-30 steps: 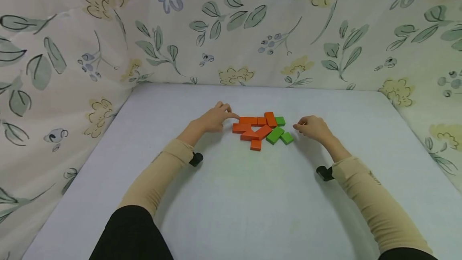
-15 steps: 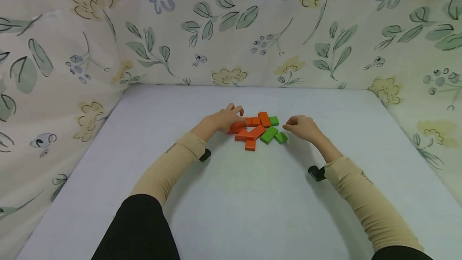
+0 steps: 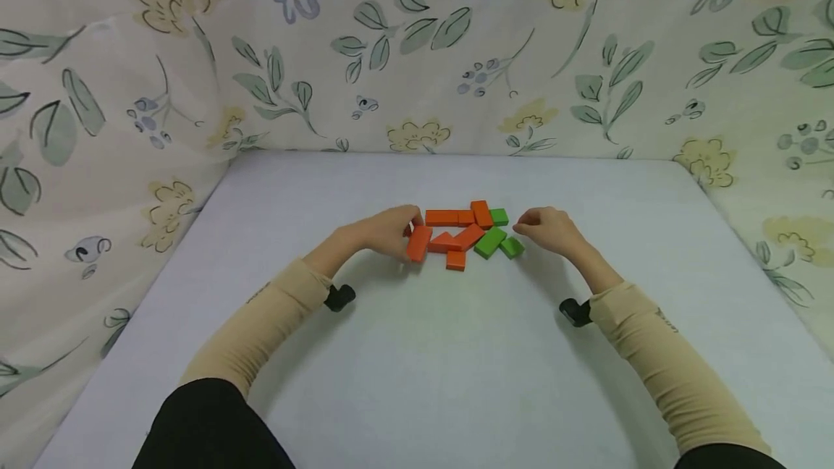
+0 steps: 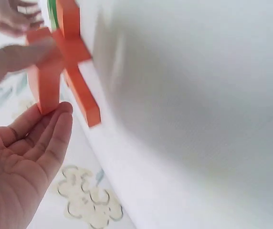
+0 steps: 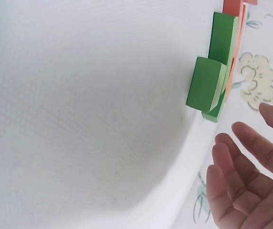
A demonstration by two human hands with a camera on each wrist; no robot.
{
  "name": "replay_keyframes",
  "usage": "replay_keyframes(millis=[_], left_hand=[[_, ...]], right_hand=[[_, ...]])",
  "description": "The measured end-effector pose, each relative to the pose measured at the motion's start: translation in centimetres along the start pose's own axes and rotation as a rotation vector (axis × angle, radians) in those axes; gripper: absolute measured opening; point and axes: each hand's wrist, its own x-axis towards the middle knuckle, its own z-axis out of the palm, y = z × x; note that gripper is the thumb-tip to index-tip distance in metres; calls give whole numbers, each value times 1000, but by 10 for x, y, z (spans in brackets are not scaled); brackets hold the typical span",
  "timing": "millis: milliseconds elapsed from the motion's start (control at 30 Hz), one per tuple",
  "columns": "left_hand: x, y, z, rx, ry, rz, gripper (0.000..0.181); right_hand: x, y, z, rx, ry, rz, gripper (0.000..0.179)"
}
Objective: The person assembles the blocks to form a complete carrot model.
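Note:
My left hand (image 3: 389, 231) pinches an orange block (image 3: 420, 244) between thumb and fingers, at the left end of a cluster of blocks. In the left wrist view that block (image 4: 49, 88) stands tilted between the thumb above and fingertips (image 4: 65, 109) below. Further orange blocks (image 3: 441, 218) lie close together beside it, some in a row, some slanted. On the cluster's right side lie green blocks (image 3: 490, 242), one of them a small green block (image 3: 512, 247) at the near corner. My right hand (image 3: 549, 229) hovers just right of these, fingers loosely bent and holding nothing.
The blocks lie on a white-covered table (image 3: 456, 368), towards its far side. Behind and to the left hangs a flowered cloth (image 3: 391, 93). A dark wrist camera (image 3: 340, 298) sits at the left cuff and another camera (image 3: 576, 312) at the right.
My left hand moved from the back row's left end to the front-left orange block, gripped it and turned it away to the left. The right hand stayed beside the green blocks.

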Motion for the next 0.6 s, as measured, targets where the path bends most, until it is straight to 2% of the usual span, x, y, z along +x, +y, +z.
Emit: replay_keyframes(millis=[133,233,433,600], left_hand=[[-20,11,18,-29,-42,22,55],[-29,17,34,-30,-41,29,55],[-31,24,57,-55,4,22,54],[-29,26,63,-137,42,-17,59]], right_hand=[[3,-1,1,4,-5,-14,35],[7,-4,3,12,-7,-25,34],[15,-17,13,5,-25,-53,34],[24,-30,26,-47,-42,-38,40]])
